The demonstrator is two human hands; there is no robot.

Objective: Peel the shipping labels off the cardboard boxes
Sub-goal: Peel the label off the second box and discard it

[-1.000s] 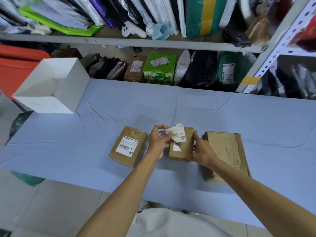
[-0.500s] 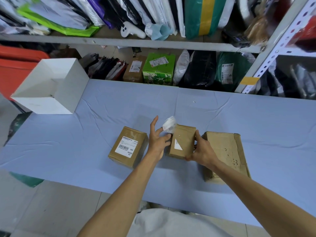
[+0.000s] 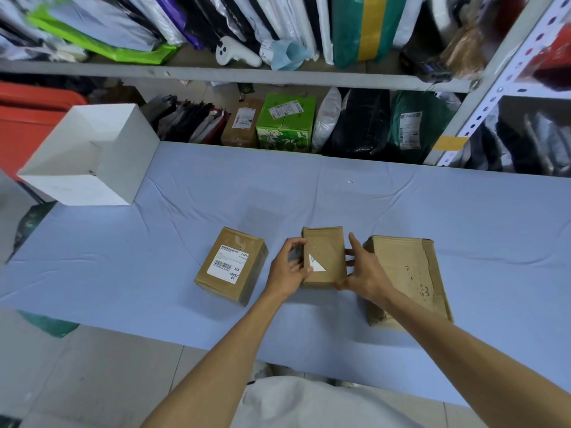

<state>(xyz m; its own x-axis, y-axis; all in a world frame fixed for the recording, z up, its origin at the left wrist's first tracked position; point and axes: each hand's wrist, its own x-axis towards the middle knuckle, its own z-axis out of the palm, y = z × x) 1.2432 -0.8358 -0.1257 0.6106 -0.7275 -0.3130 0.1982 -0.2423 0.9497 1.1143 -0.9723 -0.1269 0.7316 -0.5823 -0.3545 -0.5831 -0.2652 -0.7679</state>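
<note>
While the left hand [image 3: 289, 268] and right hand [image 3: 363, 273] grip a small brown cardboard box [image 3: 328, 247], fingers curl round it. A white triangular label scrap [image 3: 316, 264] clings on.

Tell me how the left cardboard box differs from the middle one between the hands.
The left box carries a whole white label; the middle box bears only a torn triangular scrap. The left box lies untouched, while the left hand and right hand grip the middle box by its sides. The left box sits skewed; the middle box faces nearly straight. Both are brown cardboard on the blue cloth.
</note>
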